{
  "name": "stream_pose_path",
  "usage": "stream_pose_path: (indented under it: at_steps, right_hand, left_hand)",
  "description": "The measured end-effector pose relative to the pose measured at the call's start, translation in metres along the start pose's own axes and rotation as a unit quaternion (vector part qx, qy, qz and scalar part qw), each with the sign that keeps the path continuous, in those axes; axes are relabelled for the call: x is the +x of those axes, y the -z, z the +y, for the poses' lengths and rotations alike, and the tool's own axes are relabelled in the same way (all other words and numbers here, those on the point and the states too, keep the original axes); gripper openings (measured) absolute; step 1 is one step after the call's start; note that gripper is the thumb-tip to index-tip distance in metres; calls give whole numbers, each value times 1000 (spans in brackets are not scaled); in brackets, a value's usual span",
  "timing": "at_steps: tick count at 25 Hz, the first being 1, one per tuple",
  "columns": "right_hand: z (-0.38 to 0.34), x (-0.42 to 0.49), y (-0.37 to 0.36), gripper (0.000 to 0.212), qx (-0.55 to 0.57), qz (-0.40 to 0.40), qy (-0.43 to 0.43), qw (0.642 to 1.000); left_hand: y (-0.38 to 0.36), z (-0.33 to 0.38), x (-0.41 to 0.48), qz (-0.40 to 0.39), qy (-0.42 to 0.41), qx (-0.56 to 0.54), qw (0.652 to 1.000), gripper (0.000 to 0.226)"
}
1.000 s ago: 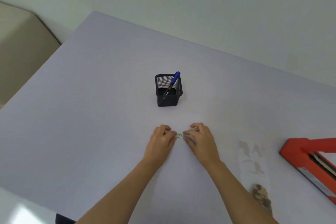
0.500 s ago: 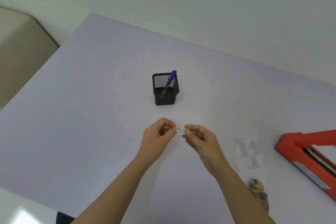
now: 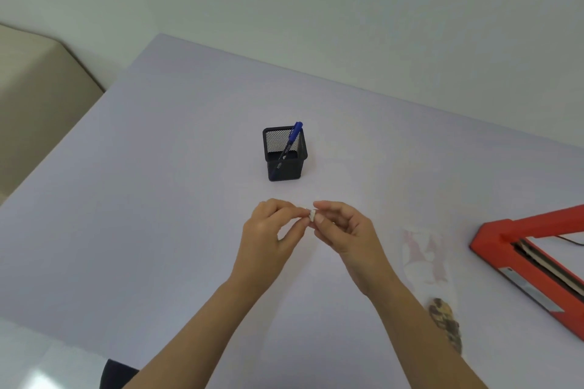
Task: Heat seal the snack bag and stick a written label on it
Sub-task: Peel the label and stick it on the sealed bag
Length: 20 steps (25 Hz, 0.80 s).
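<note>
Both hands hover over the middle of the table, fingertips meeting. My left hand [image 3: 272, 232] and my right hand [image 3: 343, 230] pinch a small white label [image 3: 312, 215] between them; it looks bent or folded and is mostly hidden by the fingers. A clear snack bag [image 3: 425, 259] with faint pink print lies flat to the right of my right hand, with brown snacks [image 3: 444, 319] at its near end. The red heat sealer [image 3: 534, 265] sits at the right edge with its arm raised.
A black mesh pen holder [image 3: 284, 155] stands beyond the hands, holding a blue marker [image 3: 292, 139]. The pale table [image 3: 142, 199] ends at the wall behind. A beige piece of furniture [image 3: 34, 98] stands off the table's left side.
The hands have lifted the label off the table. It was stretched flat between the fingertips half a second ago; now the fingertips are closer together and the label looks bent.
</note>
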State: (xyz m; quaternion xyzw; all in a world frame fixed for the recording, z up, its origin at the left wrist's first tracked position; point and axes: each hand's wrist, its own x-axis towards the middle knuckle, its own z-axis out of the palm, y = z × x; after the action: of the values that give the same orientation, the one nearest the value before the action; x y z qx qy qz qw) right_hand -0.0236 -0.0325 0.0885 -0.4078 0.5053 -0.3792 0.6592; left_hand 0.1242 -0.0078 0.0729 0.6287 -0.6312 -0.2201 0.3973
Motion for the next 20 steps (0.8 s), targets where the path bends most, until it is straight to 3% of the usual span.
stream_pose_path:
  at_steps: [14,20]
  right_hand:
    - [-6,-5,-2,22,65,-68,-35,995]
    - [-10,-7,-2,22,30,-80,-18,996]
  left_hand:
    - [23,8,-3,0,6,-67,998,10]
    - [26,11,-5,-6,24,-93,995,11]
